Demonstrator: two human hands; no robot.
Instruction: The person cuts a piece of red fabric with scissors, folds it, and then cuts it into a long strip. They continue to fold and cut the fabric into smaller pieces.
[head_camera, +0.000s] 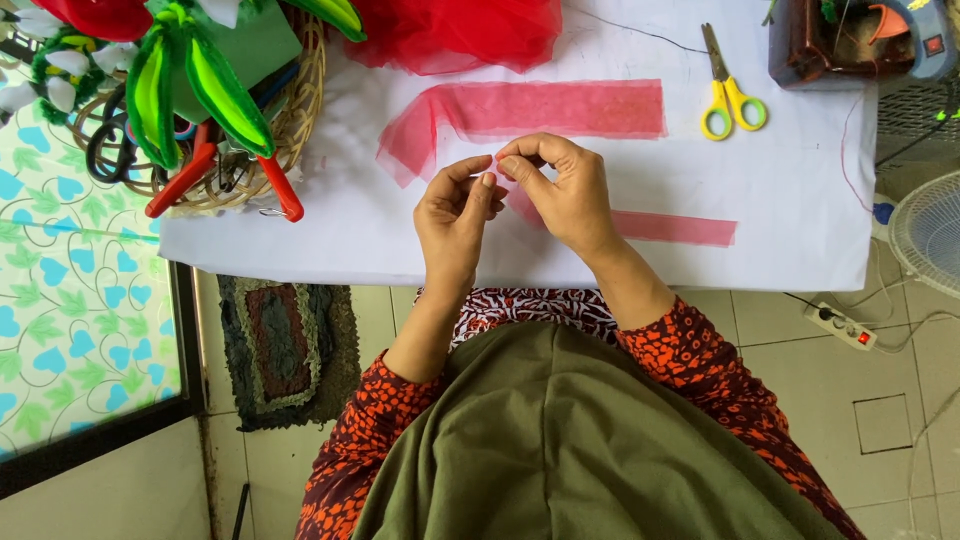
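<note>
My left hand and my right hand meet above the white table cover, fingertips pinched together on the end of a narrow pink mesh strip. The strip runs from my fingers to the right across the cover. A wider pink mesh piece lies flat just beyond my hands. What exactly sits between the fingertips is too small to tell beyond the pink strip's end.
Yellow-handled scissors lie at the back right. A wicker basket with green fabric leaves and red-handled tools stands at the left. Red tulle is bunched at the back. A glue gun rests in a box; a fan and power strip are at right.
</note>
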